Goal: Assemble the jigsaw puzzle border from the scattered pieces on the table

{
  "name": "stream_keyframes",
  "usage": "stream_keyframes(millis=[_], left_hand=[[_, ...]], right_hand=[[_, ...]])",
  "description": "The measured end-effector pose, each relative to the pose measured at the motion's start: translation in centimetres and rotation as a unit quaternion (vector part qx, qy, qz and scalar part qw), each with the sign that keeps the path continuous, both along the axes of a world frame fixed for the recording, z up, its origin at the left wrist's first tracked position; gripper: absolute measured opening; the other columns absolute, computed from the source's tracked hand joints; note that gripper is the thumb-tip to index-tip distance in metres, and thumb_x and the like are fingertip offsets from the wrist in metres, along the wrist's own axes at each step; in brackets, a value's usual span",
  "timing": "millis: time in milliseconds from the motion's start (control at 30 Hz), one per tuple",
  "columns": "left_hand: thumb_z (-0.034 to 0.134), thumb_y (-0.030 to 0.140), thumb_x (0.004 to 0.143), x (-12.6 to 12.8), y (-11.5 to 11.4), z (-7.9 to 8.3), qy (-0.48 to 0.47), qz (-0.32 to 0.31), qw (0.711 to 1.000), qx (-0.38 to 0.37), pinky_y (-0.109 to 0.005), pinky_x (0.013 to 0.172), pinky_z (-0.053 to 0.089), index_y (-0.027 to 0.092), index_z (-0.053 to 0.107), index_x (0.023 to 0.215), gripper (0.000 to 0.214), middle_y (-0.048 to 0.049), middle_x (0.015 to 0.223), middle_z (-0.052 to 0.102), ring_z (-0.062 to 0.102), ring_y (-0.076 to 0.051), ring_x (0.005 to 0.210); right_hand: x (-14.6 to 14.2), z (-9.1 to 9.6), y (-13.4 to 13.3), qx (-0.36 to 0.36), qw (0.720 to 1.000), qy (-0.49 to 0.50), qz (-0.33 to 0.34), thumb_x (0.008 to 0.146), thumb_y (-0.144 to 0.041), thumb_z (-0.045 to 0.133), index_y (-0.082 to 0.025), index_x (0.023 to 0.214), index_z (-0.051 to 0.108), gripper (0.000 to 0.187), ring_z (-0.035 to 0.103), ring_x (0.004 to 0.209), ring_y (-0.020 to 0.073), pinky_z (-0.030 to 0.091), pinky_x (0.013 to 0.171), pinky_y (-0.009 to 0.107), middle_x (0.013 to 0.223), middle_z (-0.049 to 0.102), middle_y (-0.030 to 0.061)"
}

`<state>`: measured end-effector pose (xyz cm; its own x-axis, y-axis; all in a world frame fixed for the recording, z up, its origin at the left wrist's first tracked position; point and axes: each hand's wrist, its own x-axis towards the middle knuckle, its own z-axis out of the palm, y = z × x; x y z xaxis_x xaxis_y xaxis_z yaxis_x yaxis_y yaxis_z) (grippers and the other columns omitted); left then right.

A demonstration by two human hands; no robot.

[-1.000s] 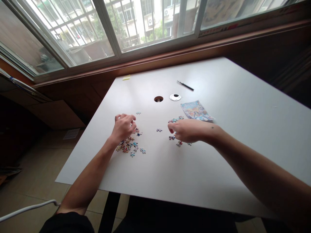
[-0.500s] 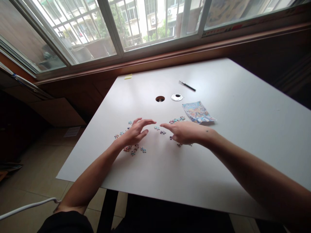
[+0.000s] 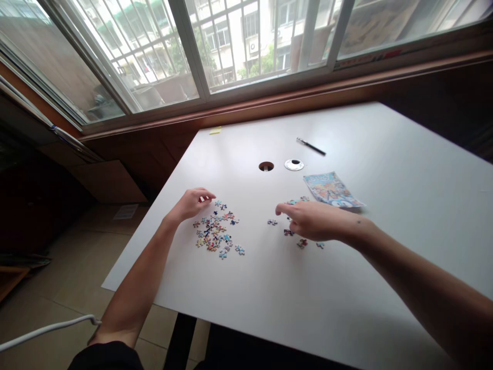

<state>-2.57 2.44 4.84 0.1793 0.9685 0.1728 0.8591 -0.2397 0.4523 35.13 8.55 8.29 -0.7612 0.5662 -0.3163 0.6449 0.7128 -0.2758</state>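
My left hand hovers at the upper left of a loose pile of jigsaw pieces. Its fingers are loosely bent, with a gap showing between them and nothing visible in them. Close to its fingertips lies a light blue jigsaw piece. My right hand is over a smaller scatter of pieces and covers some of them. Its index finger bends downward, apart from the thumb; the other fingers are hidden. A dark jigsaw piece lies just left of it, and a reddish one below it.
A colourful picture sheet lies beyond my right hand on the white table. Farther back are a black pen, a round cable hole, its silver cover and a yellow sticky note. Windows stand behind.
My left hand has drawn back to the left, uncovering the pile. My right hand has shifted right. The light blue piece that lay between the hands is gone from there. The view has tilted slightly.
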Motion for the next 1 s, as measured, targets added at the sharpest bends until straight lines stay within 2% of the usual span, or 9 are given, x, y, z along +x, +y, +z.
stream_keyframes(millis=[100,200,333,433,533,700,767,867,1000], left_hand=[[0.063,0.031,0.091,0.6,0.7,-0.5,-0.006,-0.024,1.000,-0.018,-0.026,0.070,0.055,0.022,0.077,0.097,0.018,-0.0047,0.096,0.071,0.065,-0.014,0.075],[0.063,0.032,0.091,1.1,1.2,-1.1,-0.007,-0.020,1.000,-0.018,-0.027,0.070,0.052,0.021,0.075,0.096,0.016,-0.0034,0.090,0.067,0.061,-0.013,0.072],[0.063,0.034,0.091,0.7,1.3,-1.3,-0.001,0.011,1.000,-0.010,-0.031,0.072,0.050,0.019,0.069,0.093,0.016,-0.0034,0.088,0.062,0.058,-0.015,0.074],[0.059,0.038,0.093,-0.6,0.8,-0.6,0.000,0.024,0.999,-0.021,-0.032,0.074,0.050,0.019,0.066,0.093,0.020,-0.0046,0.090,0.062,0.058,-0.017,0.077],[0.055,0.041,0.096,-2.2,-0.2,0.5,-0.010,0.002,0.998,-0.067,-0.030,0.074,0.052,0.020,0.066,0.101,0.024,-0.0051,0.096,0.065,0.061,-0.017,0.082],[0.069,0.047,0.085,-3.4,-1.9,1.8,-0.019,-0.050,0.988,-0.147,-0.026,0.071,0.054,0.020,0.069,0.103,0.033,-0.0052,0.099,0.064,0.062,-0.015,0.079],[0.072,0.048,0.081,-3.1,-2.0,1.6,-0.017,-0.055,0.987,-0.152,-0.026,0.070,0.052,0.020,0.071,0.100,0.034,-0.0046,0.094,0.064,0.061,-0.015,0.078],[0.072,0.047,0.081,-2.2,-1.8,0.9,-0.013,-0.045,0.989,-0.139,-0.025,0.066,0.048,0.019,0.070,0.092,0.030,-0.0026,0.085,0.062,0.057,-0.014,0.072],[0.061,0.045,0.090,-1.6,-1.5,0.4,-0.007,-0.012,0.993,-0.113,-0.026,0.062,0.044,0.018,0.068,0.088,0.028,-0.0014,0.076,0.060,0.053,-0.014,0.067]], right_hand=[[-1.1,-0.8,-0.7,-0.020,0.996,0.075,0.046,0.089,-0.015,0.044,-0.023,0.120,0.061,0.036,0.066,0.082,0.0238,0.047,0.067,0.033,0.092,0.070,0.0081],[-2.9,-2.2,-1.9,0.012,0.979,0.176,0.102,0.087,-0.009,0.046,-0.019,0.112,0.064,0.032,0.063,0.096,0.0240,0.051,0.080,0.036,0.104,0.069,0.0101],[-5.2,-4.7,-3.1,0.074,0.936,0.299,0.173,0.093,-0.011,0.046,-0.016,0.121,0.061,0.033,0.053,0.116,0.0266,0.049,0.098,0.044,0.123,0.064,0.0128],[-6.3,-5.8,-4.0,0.082,0.929,0.302,0.196,0.097,-0.018,0.045,-0.015,0.135,0.054,0.039,0.046,0.128,0.0284,0.046,0.106,0.048,0.137,0.058,0.0135],[-6.6,-5.5,-5.4,0.057,0.930,0.289,0.220,0.100,-0.027,0.046,-0.018,0.140,0.051,0.041,0.040,0.137,0.0284,0.041,0.111,0.049,0.146,0.052,0.0120],[-6.9,-5.1,-7.6,0.009,0.917,0.264,0.299,0.100,-0.038,0.047,-0.021,0.144,0.049,0.048,0.030,0.147,0.0300,0.032,0.118,0.052,0.156,0.043,0.0103],[-6.9,-5.4,-7.7,0.005,0.922,0.251,0.295,0.100,-0.039,0.048,-0.019,0.147,0.046,0.052,0.029,0.148,0.0302,0.029,0.120,0.052,0.157,0.041,0.0117],[-6.9,-6.0,-7.4,0.020,0.941,0.222,0.254,0.101,-0.039,0.046,-0.015,0.153,0.039,0.058,0.025,0.151,0.0306,0.024,0.123,0.052,0.161,0.035,0.0140],[-6.6,-6.0,-7.0,0.033,0.951,0.205,0.230,0.100,-0.040,0.046,-0.014,0.155,0.034,0.062,0.018,0.153,0.0314,0.020,0.124,0.052,0.165,0.024,0.0129]])
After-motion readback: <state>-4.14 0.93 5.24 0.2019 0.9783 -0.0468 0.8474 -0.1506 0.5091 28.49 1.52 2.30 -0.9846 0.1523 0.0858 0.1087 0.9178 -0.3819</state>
